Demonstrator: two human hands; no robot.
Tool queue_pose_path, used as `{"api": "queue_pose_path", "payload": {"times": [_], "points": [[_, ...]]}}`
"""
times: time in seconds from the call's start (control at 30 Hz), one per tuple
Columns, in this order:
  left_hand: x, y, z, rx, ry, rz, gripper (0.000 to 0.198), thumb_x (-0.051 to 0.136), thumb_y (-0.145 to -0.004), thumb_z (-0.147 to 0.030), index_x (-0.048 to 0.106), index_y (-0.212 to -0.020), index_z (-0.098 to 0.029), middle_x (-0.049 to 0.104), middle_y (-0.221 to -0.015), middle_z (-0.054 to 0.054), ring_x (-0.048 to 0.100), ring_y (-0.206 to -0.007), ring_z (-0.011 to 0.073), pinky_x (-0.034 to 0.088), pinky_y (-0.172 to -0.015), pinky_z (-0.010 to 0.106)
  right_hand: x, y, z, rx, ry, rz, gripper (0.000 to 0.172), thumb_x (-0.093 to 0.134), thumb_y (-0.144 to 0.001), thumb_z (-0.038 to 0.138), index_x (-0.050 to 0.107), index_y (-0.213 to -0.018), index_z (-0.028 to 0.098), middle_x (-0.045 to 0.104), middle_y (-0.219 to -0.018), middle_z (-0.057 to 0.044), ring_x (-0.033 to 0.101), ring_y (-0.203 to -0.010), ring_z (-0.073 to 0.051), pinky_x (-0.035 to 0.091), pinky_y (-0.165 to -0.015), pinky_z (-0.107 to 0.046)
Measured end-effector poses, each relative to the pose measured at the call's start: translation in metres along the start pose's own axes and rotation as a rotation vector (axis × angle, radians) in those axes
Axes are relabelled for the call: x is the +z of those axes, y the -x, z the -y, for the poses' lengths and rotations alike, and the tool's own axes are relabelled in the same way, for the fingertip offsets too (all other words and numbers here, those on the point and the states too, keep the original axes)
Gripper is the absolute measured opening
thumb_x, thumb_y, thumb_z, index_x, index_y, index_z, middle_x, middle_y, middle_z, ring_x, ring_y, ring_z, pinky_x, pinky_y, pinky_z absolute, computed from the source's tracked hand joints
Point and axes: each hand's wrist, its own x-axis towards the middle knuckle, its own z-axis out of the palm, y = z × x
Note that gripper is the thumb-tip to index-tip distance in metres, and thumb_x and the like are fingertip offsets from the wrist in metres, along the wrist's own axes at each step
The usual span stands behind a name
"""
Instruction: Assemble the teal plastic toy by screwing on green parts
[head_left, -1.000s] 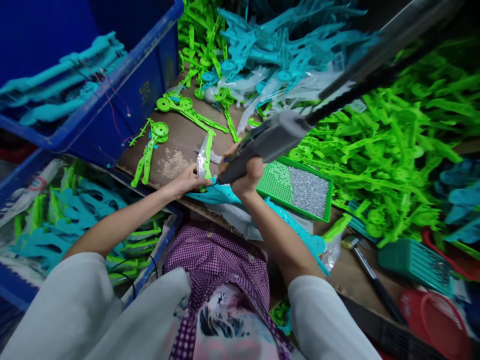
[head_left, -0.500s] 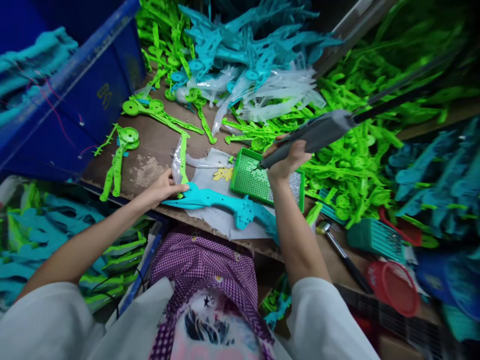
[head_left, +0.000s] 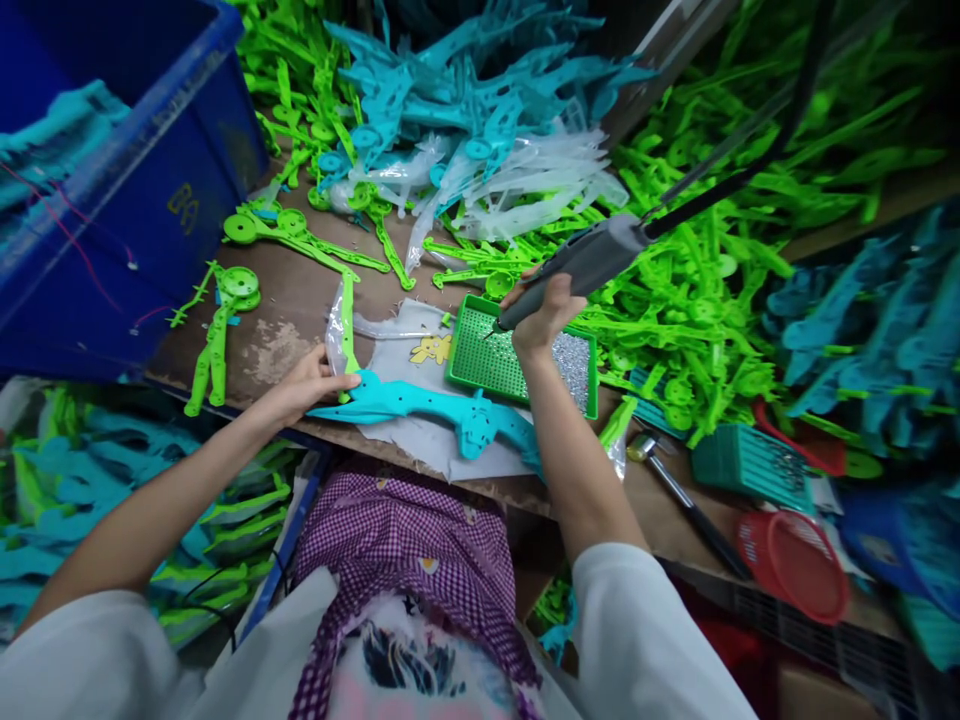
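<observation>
My left hand (head_left: 311,380) is closed at the left end of a long turquoise plastic part (head_left: 420,397), its thumb pressed on the top. A lime-green arm piece with a clear plastic piece (head_left: 339,325) rises from that same end, beside my fingers. My right hand (head_left: 546,318) is wrapped around a grey electric screwdriver (head_left: 581,262) with a dark cord behind it. The bit points down over a green screw tray (head_left: 448,365), whose perforated area lies under the tip and whose loose screws lie on the right. A light cloth (head_left: 397,345) lies under the part.
A big blue bin (head_left: 180,190) stands at the left. Heaps of lime-green pieces (head_left: 697,290) and turquoise pieces (head_left: 450,80) fill the back and right. At the right lie a hammer (head_left: 686,500), a teal basket (head_left: 750,468) and a red basket (head_left: 795,565).
The whole view has shifted slightly, so things sit a little further left. Both hands keep their holds, and the screwdriver stays over the screw tray.
</observation>
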Motion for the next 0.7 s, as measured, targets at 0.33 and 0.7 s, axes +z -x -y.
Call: {"api": "queue_pose_path", "payload": {"times": [0.33, 0.7], "points": [[-0.0014, -0.0008, 0.0037, 0.026, 0.026, 0.007, 0.059, 0.086, -0.058, -0.028, 0.047, -0.1, -0.018, 0.064, -0.066, -0.003, 0.061, -0.052, 0.0125, 0.046, -0.046, 0.021, 0.0004, -0.0001, 0.0026, 0.062, 0.017, 0.001, 0.055, 0.04, -0.076, 0.078, 0.055, -0.07, 0.025, 0.046, -0.048, 0.005, 0.056, -0.044, -0.013, 0.037, -0.043, -0.028], [-0.0028, -0.0017, 0.0042, 0.033, 0.016, 0.028, 0.068, 0.087, -0.057, -0.031, 0.046, -0.11, -0.017, 0.068, -0.073, 0.0, 0.065, -0.057, 0.0153, 0.051, -0.051, 0.024, 0.0018, 0.0006, 0.0031, 0.041, -0.02, 0.011, 0.054, 0.043, -0.078, 0.074, 0.055, -0.071, 0.022, 0.047, -0.049, 0.005, 0.053, -0.039, -0.012, 0.038, -0.041, -0.026]]}}
